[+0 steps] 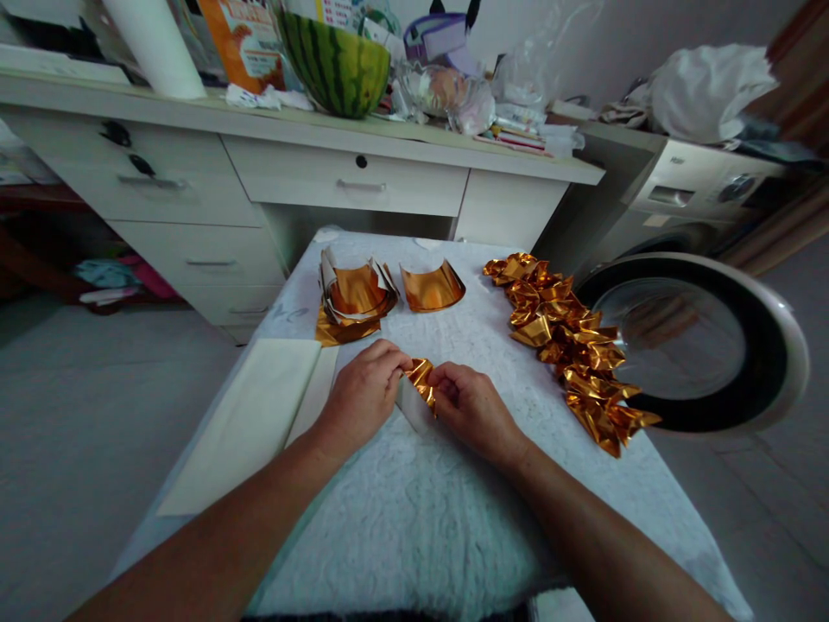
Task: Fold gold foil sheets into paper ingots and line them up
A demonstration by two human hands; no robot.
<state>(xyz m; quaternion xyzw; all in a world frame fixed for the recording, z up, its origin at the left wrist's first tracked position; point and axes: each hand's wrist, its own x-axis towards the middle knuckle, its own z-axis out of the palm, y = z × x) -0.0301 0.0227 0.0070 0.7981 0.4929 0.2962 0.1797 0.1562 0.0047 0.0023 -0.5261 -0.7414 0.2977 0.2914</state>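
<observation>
Between my hands is a small piece of shiny gold foil paper (422, 380), creased and partly hidden by my fingers. My left hand (369, 384) pinches its left end, and my right hand (472, 404) pinches the right side. Just beyond them, a stack of curled gold foil sheets (355, 294) lies on the cloth-covered table (414, 518). One single curled foil sheet (433, 287) sits to the right of that stack. A long row of folded gold foil pieces (563, 337) runs down the table's right side.
Pale paper sheets (249, 415) lie along the table's left edge. A washing machine (673, 186) with its round door (686, 341) swung out stands at the right. Behind is a drawer desk (350, 177) bearing a cut watermelon (337, 65), a paper roll (155, 47) and plastic bags.
</observation>
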